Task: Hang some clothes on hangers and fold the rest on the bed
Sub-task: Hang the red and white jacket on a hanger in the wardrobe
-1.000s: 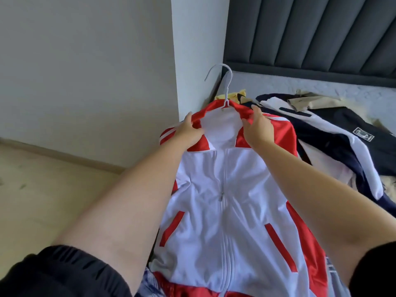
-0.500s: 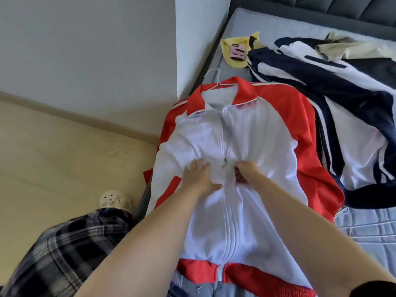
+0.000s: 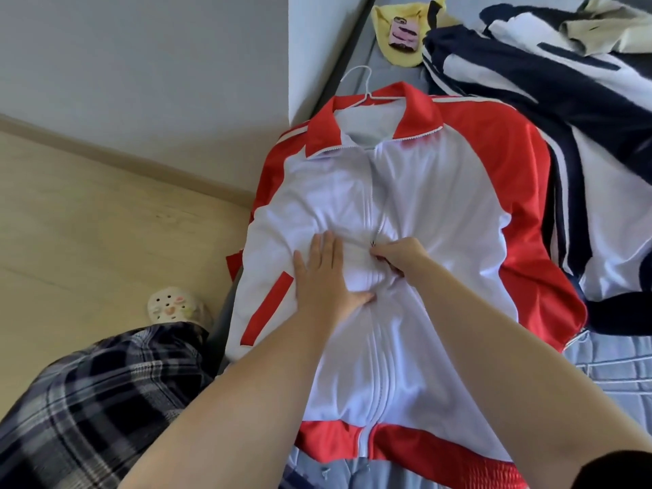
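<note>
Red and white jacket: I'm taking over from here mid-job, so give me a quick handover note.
Left hand: flat, pressing the jacket front beside the zip.
Right hand: pinches the zip pull at mid-chest.
The jacket lies face up on the bed, with the hanger hook poking out at the collar.
Done: hanger is in; zip closed from hem to mid-chest.
Left: probably zip up to the collar and hang it, then deal with the navy and white pile and the yellow garment on the bed.

2 hands (image 3: 326, 277) (image 3: 404, 255), 1 red jacket (image 3: 441, 206), 1 hanger (image 3: 367, 88), 1 phone (image 3: 404, 31).
</note>
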Demonstrator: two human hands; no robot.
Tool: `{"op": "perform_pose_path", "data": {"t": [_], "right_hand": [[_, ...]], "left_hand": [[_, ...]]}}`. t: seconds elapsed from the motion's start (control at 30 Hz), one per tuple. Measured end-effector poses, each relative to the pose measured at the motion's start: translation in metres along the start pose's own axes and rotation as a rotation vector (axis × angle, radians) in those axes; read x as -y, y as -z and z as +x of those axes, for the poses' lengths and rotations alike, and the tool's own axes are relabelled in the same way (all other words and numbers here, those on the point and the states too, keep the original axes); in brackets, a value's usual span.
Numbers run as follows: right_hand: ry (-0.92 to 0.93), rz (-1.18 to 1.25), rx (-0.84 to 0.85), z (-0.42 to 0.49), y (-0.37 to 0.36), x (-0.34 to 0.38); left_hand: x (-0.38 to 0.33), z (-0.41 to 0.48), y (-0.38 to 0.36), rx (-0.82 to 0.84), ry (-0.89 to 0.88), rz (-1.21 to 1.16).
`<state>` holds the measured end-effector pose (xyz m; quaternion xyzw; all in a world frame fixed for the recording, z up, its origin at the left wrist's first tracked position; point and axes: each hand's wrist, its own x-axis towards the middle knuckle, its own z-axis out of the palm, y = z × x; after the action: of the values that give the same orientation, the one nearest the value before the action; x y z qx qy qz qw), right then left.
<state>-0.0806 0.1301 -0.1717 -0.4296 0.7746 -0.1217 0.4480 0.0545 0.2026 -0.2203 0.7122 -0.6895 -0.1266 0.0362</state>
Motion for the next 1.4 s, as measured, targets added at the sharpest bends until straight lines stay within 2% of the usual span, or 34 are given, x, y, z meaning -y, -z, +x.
{"op": "perform_pose_path", "data": {"t": [0.13, 0.33, 0.5, 0.77, 0.97, 1.07, 1.2, 1.33, 1.4], "right_hand": [[0.05, -0.069, 0.046, 0.0, 0.003, 0.001], [0.295, -0.319, -0.072, -0.007, 0.001, -0.004], [0.448, -0.586, -0.206, -0.008, 0.011, 0.005], [0.743, -0.98, -0.31, 0.004, 0.025, 0.027], [0.788, -0.807, -0.513, 0.016, 0.036, 0.07], [0.804, -0.726, -0.44, 0.011, 0.03, 0.077], [0.828, -0.609, -0.376, 0.006, 0.042, 0.079], [0.862, -0.659, -0.325, 0.003, 0.051, 0.087], [0.899, -0.733, -0.316, 0.002, 0.053, 0.09]], "left_hand": [[0.0, 0.003, -0.001, -0.004, -0.008, 0.004], [0.001, 0.006, -0.001, 0.039, -0.007, -0.038], [-0.002, 0.017, 0.005, 0.004, -0.013, -0.066], [-0.007, 0.028, 0.012, 0.019, 0.006, -0.11], [-0.003, 0.03, 0.011, 0.065, -0.019, -0.095], [-0.005, 0.032, 0.014, 0.068, -0.011, -0.117], [-0.014, 0.044, 0.025, -0.04, 0.044, -0.232], [-0.024, 0.06, 0.033, -0.062, 0.109, -0.357], [-0.023, 0.062, 0.031, -0.028, 0.102, -0.327]]}}
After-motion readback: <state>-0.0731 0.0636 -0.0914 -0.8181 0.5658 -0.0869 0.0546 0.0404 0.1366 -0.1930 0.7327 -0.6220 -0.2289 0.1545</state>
